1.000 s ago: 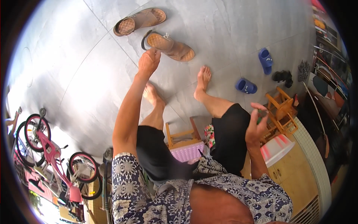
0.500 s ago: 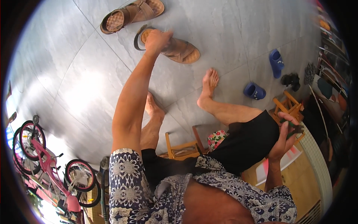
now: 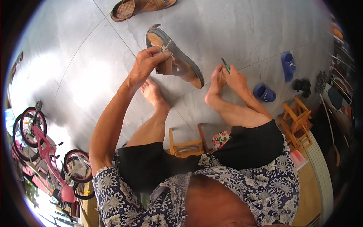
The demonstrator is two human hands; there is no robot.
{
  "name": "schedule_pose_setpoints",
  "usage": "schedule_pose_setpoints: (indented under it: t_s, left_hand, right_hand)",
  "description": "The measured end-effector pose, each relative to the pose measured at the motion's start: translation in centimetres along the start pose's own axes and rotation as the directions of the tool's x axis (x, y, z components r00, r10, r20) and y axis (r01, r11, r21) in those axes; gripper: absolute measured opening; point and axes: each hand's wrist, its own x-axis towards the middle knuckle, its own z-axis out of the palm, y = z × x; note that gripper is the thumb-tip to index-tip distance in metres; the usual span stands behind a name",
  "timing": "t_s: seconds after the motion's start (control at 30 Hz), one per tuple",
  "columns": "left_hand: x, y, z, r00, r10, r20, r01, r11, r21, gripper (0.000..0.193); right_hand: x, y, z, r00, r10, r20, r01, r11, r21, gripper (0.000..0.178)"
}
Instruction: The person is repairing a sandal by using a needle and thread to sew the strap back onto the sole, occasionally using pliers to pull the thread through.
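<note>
My left hand (image 3: 146, 64) grips a brown sandal (image 3: 176, 58) by its strap and holds it lifted above the grey tiled floor, sole tilted away from me. My right hand (image 3: 233, 77) is down by my right foot and pinches a thin green stick-like tool (image 3: 225, 64). My bare feet rest on the floor below the sandal. I sit on a small wooden stool (image 3: 186, 143).
A second brown sandal (image 3: 140, 6) lies at the top. Two blue slippers (image 3: 288, 66) and dark shoes (image 3: 302, 86) lie to the right, near a small wooden chair (image 3: 298, 123). A pink child's bicycle (image 3: 45, 151) stands at the lower left.
My left hand has picked the sandal up off the floor. My right hand came forward from beside my thigh to my right foot, now holding the green tool.
</note>
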Motion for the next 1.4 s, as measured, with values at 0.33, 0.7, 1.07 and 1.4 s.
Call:
schedule_pose_setpoints:
  t_s: [0.33,0.7,1.07,1.4]
  left_hand:
    - [-11.0,4.0,4.9,0.993,0.115,0.032,-0.103,0.962,-0.253,0.033]
    - [-18.4,12.8,8.3,0.970,0.240,0.051,-0.232,0.965,-0.125,0.024]
    - [-25.9,17.4,13.2,0.920,0.388,-0.055,-0.392,0.914,-0.106,0.021]
    - [-31.9,14.2,16.7,0.881,0.464,-0.086,-0.470,0.881,-0.057,0.025]
  right_hand:
    - [-0.6,3.0,1.6,0.995,0.068,0.069,-0.070,0.997,0.026,0.051]
    - [-3.6,6.2,3.7,0.999,0.049,0.001,-0.049,0.996,0.073,0.057]
    - [-18.7,-8.6,-24.7,0.891,-0.153,-0.427,0.417,0.647,0.638,0.033]
    - [-30.5,-16.8,-25.3,0.462,-0.607,-0.647,0.882,0.391,0.263,0.032]
